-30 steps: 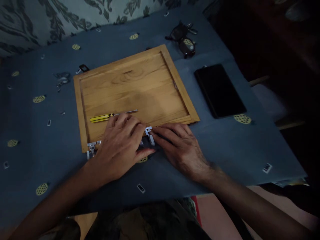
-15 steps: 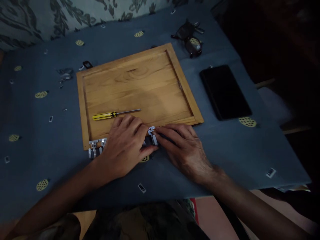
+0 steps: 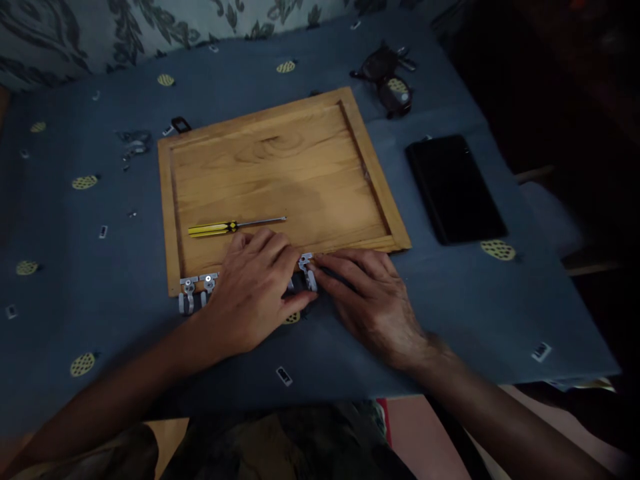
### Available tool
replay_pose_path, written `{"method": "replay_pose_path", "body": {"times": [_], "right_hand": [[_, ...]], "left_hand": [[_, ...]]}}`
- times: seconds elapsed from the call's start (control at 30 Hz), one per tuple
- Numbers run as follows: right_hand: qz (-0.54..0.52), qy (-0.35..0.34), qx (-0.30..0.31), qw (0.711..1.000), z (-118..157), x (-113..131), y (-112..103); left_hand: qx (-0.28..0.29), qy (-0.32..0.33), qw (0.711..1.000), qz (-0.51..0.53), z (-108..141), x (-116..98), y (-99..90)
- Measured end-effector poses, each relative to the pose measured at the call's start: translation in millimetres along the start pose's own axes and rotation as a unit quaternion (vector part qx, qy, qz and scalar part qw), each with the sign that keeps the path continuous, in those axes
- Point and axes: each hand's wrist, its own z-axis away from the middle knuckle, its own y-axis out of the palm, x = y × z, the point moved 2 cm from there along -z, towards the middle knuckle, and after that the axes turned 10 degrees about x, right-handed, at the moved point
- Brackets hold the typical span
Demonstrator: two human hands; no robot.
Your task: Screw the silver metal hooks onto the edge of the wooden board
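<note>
A shallow framed wooden panel lies on the table. Along its front edge sit several silvery metal hooks, fixed with screws at the left. My left hand is closed over the front edge and covers the middle of the row. Its fingers curl onto the panel, and its thumb stretches right beside the last metal hook. The fingertips of my right hand pinch at the right side of that hook; what lies between them is partly hidden. Behind my left fingers a yellow-and-black screwdriver rests on the panel.
Dark sunglasses and a black phone or tablet lie right of the panel. Small metal parts are at its left. A black loop shows at the back left corner. The blue patterned tablecloth covers the table.
The whole view has shifted slightly, with the panel and other things a little further right. Both hands stay at the front edge in nearly the same pose.
</note>
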Motion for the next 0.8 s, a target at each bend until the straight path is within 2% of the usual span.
{"method": "replay_pose_path", "body": {"times": [0.8], "right_hand": [[-0.005, -0.003, -0.015, 1.000, 0.5, -0.8, -0.7]], "left_hand": [[0.002, -0.015, 1.000, 0.016, 0.1, -1.4, 1.4]]}}
